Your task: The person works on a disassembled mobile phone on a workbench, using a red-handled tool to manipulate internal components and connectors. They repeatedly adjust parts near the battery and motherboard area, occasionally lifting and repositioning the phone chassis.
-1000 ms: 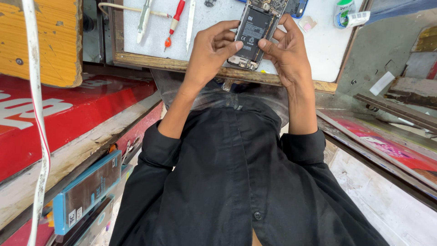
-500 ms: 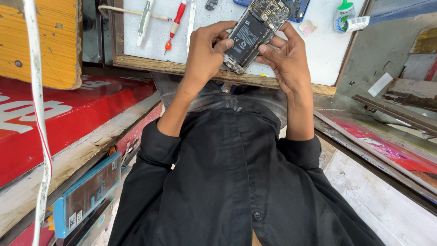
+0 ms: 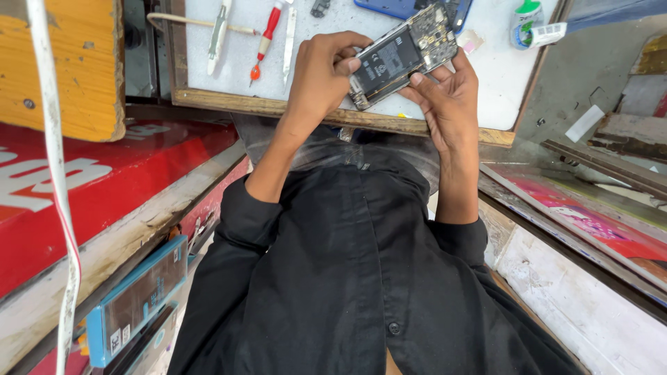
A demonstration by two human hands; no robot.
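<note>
I hold an opened smartphone [image 3: 403,55] with its back cover off, the dark battery and the circuit board showing. It is tilted, its lower end toward me. My left hand [image 3: 323,73] grips its lower left end, thumb on the battery side. My right hand [image 3: 448,97] supports its right edge from below, thumb pressed on the frame. Both hands hover over the near edge of a white work mat [image 3: 486,76] framed in wood.
On the mat lie a red-handled screwdriver [image 3: 265,38], metal tweezers [image 3: 217,31], a thin metal pry tool [image 3: 289,42], a blue phone cover [image 3: 389,7] and a small green-capped bottle [image 3: 526,21]. A yellow wooden block [image 3: 62,62] and a red counter [image 3: 83,180] are at left. A boxed item [image 3: 139,298] stands lower left.
The phone has been turned from nearly upright to a diagonal tilt, its top end swinging right. Both hands shifted slightly with it.
</note>
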